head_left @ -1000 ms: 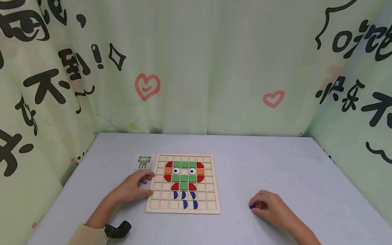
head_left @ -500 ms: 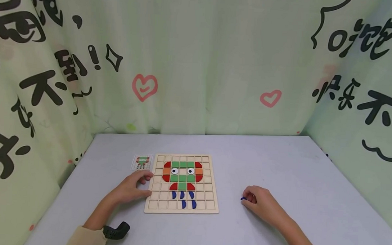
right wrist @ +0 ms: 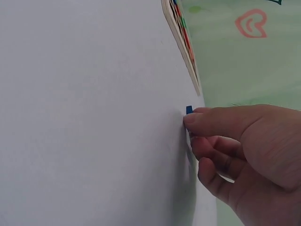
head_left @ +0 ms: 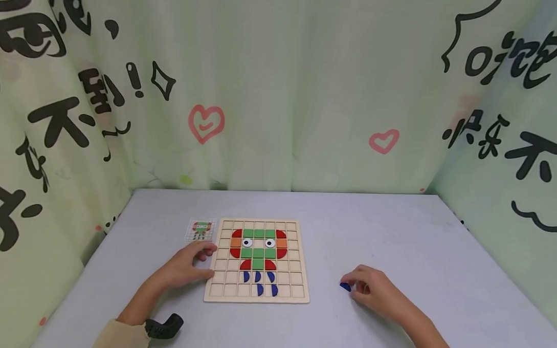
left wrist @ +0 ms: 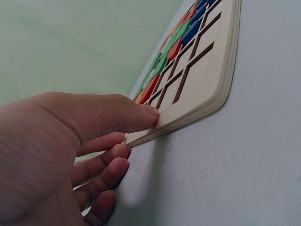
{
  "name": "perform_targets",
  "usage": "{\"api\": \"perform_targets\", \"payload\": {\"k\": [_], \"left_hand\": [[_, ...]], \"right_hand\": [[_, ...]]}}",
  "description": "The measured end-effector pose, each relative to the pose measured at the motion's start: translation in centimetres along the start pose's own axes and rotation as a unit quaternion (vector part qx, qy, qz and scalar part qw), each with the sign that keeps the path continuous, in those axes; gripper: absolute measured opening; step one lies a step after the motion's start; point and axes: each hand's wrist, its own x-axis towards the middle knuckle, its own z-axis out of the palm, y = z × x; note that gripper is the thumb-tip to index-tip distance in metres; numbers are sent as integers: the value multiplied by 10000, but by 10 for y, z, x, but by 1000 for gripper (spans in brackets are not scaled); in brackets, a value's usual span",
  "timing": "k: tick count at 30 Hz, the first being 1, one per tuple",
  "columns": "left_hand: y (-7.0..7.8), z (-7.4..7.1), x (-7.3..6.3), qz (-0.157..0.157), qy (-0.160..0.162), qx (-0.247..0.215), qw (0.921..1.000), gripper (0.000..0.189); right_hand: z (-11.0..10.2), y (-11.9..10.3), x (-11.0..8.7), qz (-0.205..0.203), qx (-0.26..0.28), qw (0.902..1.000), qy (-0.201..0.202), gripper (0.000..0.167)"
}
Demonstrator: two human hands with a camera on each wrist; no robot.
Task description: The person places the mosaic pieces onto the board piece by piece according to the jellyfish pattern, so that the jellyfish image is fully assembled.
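Observation:
A wooden grid board (head_left: 216, 293) lies left of centre on the table, carrying a figure made of red, green, orange and blue tiles with two eye tiles (head_left: 269, 243). Along its left edge rests my left hand (head_left: 183, 267); in the left wrist view the thumb (left wrist: 149, 111) touches the rim and the other fingers bend loosely beside it. Off to the board's right, my right hand (head_left: 379, 290) pinches a small blue puzzle tile (head_left: 345, 287) between thumb and fingers. Only one end of that tile (right wrist: 189, 109) shows past the thumb in the right wrist view.
A small pattern card (head_left: 200, 229) with a similar figure lies by the board's upper left corner. Several blue tiles (head_left: 260, 290) sit in the lower rows. Beside the left sleeve is a black curved object (head_left: 164, 328). Printed curtains (head_left: 263, 91) enclose the white table (head_left: 373, 223).
My right hand has moved a little left toward the board with the blue tile, and more of the tile now shows at its fingertips. The left hand keeps its place at the board's edge.

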Motion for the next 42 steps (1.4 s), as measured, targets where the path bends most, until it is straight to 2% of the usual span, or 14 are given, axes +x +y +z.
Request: {"api": "perform_targets", "payload": {"k": [8, 15, 24, 35, 42], "left_hand": [[-3, -1, 0, 141, -7, 45, 9999, 54], [-4, -2, -1, 173, 2, 17, 9998, 54], [-4, -2, -1, 100, 36, 36, 9999, 54], [-3, -2, -2, 92, 3, -3, 10000, 54], [-6, 1, 1, 89, -5, -5, 10000, 53]], "right_hand": [[6, 0, 4, 13, -88, 9996, 280, 17], [11, -5, 9, 125, -26, 9990, 438, 20], [18, -10, 19, -230, 90, 9986, 474, 18], [37, -46, 48, -430, 291, 9981, 332, 19], [54, -76, 67, -407, 342, 9986, 11, 18]]}}
